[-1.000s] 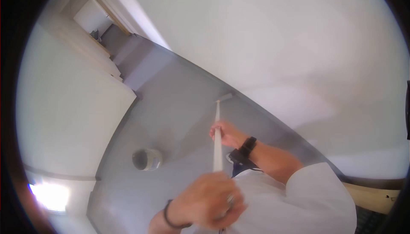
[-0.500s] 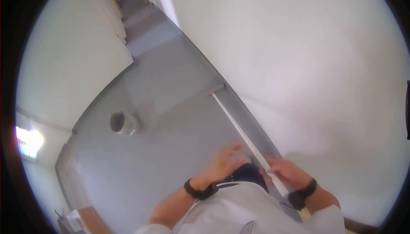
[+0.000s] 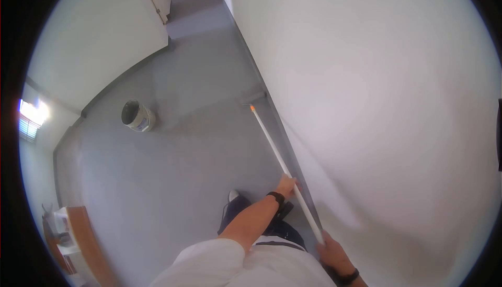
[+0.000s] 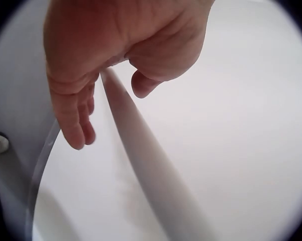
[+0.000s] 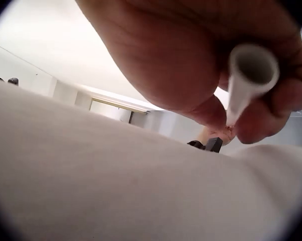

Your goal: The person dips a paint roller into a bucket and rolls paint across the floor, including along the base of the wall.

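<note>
A paint roller (image 3: 256,97) with an orange collar lies against the grey floor, close to the foot of the right wall. Its long white pole (image 3: 273,144) slants back toward the person. My left hand (image 3: 286,185) holds the pole partway along; in the left wrist view, fingers and thumb of that hand (image 4: 116,45) hang loosely on either side of the pole (image 4: 141,145). Nearer the body, my right hand (image 3: 334,254) grips the rear of the pole. The right wrist view shows its hollow end (image 5: 238,95) sticking out of the curled right hand (image 5: 176,65).
On the floor to the left stands an open whitish bucket (image 3: 144,122). A white wall (image 3: 376,104) runs close along the right. A wooden-sided shelf unit (image 3: 89,240) stands at lower left. One shoe (image 3: 233,195) shows near the left forearm.
The hands have swapped places: the left let go of the pole's rear and now holds it farther forward, while the right has gone to the rear end. The head view has turned.
</note>
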Available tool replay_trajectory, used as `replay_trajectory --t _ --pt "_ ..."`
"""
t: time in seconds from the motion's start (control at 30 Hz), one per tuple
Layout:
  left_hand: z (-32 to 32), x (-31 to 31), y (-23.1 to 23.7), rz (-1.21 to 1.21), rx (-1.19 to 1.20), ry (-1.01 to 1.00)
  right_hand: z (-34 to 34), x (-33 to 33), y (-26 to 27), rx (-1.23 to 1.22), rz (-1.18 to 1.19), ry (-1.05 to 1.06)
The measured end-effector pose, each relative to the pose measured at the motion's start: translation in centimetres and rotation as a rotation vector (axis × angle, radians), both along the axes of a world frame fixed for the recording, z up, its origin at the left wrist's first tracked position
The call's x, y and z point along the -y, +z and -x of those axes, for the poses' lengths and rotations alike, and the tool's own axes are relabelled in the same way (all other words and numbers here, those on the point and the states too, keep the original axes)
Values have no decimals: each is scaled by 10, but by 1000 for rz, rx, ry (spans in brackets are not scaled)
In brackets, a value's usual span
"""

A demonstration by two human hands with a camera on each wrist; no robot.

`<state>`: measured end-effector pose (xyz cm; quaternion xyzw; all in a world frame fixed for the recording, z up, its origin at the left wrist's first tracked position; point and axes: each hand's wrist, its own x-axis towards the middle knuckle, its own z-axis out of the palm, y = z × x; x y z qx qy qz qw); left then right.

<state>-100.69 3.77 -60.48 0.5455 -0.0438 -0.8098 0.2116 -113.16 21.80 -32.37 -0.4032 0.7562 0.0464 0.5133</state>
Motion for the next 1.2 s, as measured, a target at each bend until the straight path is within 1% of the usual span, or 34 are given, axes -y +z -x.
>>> replay_trajectory --t 0.03,0.1,0.13,0.17,0.23,0.27,0.3,0.33,0.4,0.47,0.53,0.63,0.67,0.73,0.8,0.83,0.9,0.93,1.03,1.07,1.1,1.13,1.2 --pt "5 -3 -1 35 32 -8 7 -7 -10 4 -6 5" --pt "21 -8 -4 67 66 -15 23 -13 -22 -62 237 218" --pt "28 -15 -8 121 51 -46 31 -20 -23 -60 235 220" --pt "33 -19 -4 174 32 -74 37 -26 -13 -76 207 233" --pt "42 -27 26 156 75 -107 52 -41 2 -88 170 245" --pt "43 -33 45 138 115 -146 58 -49 11 -56 23 197" --pt "45 -33 50 136 114 -146 61 -46 15 -23 -115 152" --pt "48 -33 51 100 117 -128 64 -42 13 -21 -117 154" --pt "43 -34 39 62 119 -110 56 -42 5 1 -3 137" --pt "34 -11 15 160 153 -150 47 -9 -3 0 20 144" --pt "20 10 -3 147 151 -120 29 16 -15 4 44 145" --pt "13 51 -19 148 126 -74 17 58 -23 25 11 111" --pt "12 73 -22 138 119 -72 12 83 -19 55 -3 75" --pt "5 96 -25 160 208 -109 3 101 -19 83 -14 38" --pt "1 100 -21 152 204 -106 -2 114 -18 79 -27 45" --pt "-1 100 -16 147 203 -103 0 108 -18 77 -28 48" --pt "-4 83 -1 152 162 -103 11 82 -19 19 6 151" --pt "-5 72 9 160 126 -111 11 78 -10 18 4 156" --pt "-10 52 45 128 133 -139 7 76 27 39 -22 142" --pt "-8 54 45 125 135 -133 7 78 34 31 -3 143" --pt "-4 56 41 123 119 -81 7 79 37 23 17 139" --pt "-1 57 37 122 101 -33 7 81 34 24 17 139" --pt "1 75 20 148 88 -5 12 101 17 -20 -15 182"
